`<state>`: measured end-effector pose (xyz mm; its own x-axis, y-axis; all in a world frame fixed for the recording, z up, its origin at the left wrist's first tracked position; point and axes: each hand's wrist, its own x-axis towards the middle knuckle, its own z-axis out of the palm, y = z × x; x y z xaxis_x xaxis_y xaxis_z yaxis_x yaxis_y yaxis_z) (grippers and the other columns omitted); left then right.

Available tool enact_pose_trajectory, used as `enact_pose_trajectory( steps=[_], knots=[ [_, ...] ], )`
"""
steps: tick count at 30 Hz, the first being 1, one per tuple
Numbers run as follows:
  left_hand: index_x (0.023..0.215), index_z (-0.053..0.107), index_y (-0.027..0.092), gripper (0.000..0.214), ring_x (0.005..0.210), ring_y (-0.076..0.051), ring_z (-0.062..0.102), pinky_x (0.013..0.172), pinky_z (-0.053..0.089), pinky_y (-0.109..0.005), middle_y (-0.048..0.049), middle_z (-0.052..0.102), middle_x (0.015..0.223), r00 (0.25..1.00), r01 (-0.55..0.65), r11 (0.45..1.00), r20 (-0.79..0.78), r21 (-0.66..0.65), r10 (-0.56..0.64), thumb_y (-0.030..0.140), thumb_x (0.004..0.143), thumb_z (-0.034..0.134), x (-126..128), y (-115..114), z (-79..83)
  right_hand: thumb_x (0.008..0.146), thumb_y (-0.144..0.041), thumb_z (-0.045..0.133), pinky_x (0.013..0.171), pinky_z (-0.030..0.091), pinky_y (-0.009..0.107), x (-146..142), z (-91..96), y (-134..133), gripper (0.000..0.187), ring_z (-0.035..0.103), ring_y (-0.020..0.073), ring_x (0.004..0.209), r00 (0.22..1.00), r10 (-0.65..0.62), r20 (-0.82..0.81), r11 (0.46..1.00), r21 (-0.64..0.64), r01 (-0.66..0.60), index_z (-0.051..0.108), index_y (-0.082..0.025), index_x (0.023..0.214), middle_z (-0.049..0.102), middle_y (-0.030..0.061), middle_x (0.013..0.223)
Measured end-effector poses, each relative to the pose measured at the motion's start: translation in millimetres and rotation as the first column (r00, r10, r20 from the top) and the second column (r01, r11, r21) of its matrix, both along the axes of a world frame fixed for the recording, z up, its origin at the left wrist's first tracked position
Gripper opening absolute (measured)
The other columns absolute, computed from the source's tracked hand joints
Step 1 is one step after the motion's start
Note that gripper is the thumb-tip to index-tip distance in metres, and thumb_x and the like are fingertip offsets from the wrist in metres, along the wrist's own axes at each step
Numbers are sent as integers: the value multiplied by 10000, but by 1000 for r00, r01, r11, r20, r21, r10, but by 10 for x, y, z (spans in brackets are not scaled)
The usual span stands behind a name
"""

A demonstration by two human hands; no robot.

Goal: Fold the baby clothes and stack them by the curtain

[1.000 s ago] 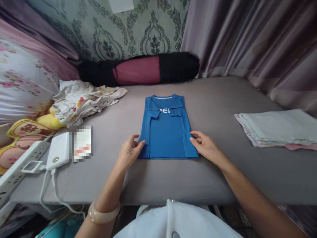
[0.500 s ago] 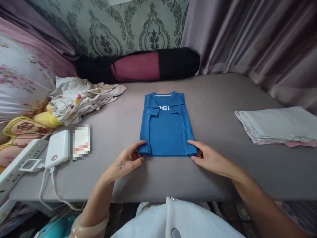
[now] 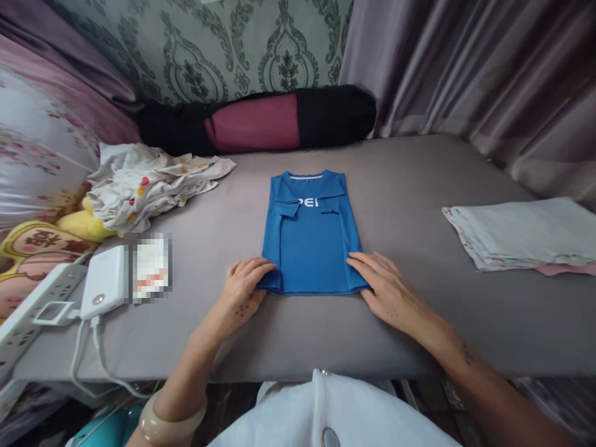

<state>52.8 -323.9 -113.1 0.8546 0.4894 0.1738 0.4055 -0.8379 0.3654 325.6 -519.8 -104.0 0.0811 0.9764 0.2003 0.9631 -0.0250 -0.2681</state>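
Note:
A blue shirt [image 3: 313, 248] lies flat in front of me, its sides and sleeves folded inward over the front, its neckline away from me. White letters show between the sleeve ends. My left hand [image 3: 244, 282] grips the shirt's near left corner, fingers on top and thumb at the hem. At the near right corner my right hand [image 3: 382, 282] does the same, its fingers on the folded edge. The hem between both hands rests on the grey sheet.
A stack of folded cloths [image 3: 521, 233] lies on the right. To the left are crumpled patterned clothes [image 3: 153, 183], a white power bank [image 3: 105, 282] with cables, and a power strip [image 3: 40, 310]. A long black and pink bag [image 3: 254, 123] lies along the wall.
Both hands have turned over the shirt's near corners, their fingers now lying further over the top of the cloth. The shirt itself has stayed in place.

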Motion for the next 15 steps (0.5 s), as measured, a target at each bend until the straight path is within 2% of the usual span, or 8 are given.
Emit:
enact_pose_trajectory(
  steps=[4,8,12,15],
  knots=[
    [1252,557,230,422,1146,-221,585,1043,379,-442,-73,645,1247,996,83,994,13,-66,-83,112,858,462,28,34,-3,872,-72,399,1164,334,454,31,-69,-17,544,456,204,1333,998,52,-20,998,-32,-52,464,-173,1403,513,95,1430],
    [1196,609,236,290,1093,-225,623,974,446,-402,-74,686,1178,996,84,987,49,-140,-78,286,934,495,81,72,38,937,-176,433,1146,342,499,94,-45,17,433,510,218,1291,996,65,-60,997,-42,-68,530,-222,1356,564,78,1389],
    [1156,643,233,316,861,-192,673,751,509,-291,-53,728,1005,996,-56,960,50,-274,73,400,942,482,163,89,142,966,-262,438,1053,448,458,163,36,122,361,618,221,1154,983,13,-181,999,-49,-22,590,-252,1294,663,53,1258],
    [1113,665,212,340,646,-156,629,609,468,-247,-10,712,785,976,-196,917,18,-349,216,429,920,490,243,109,187,965,-357,449,926,522,401,204,64,215,353,669,235,1050,963,-116,-243,991,-93,96,622,-267,1260,705,47,1174]
  ],
)
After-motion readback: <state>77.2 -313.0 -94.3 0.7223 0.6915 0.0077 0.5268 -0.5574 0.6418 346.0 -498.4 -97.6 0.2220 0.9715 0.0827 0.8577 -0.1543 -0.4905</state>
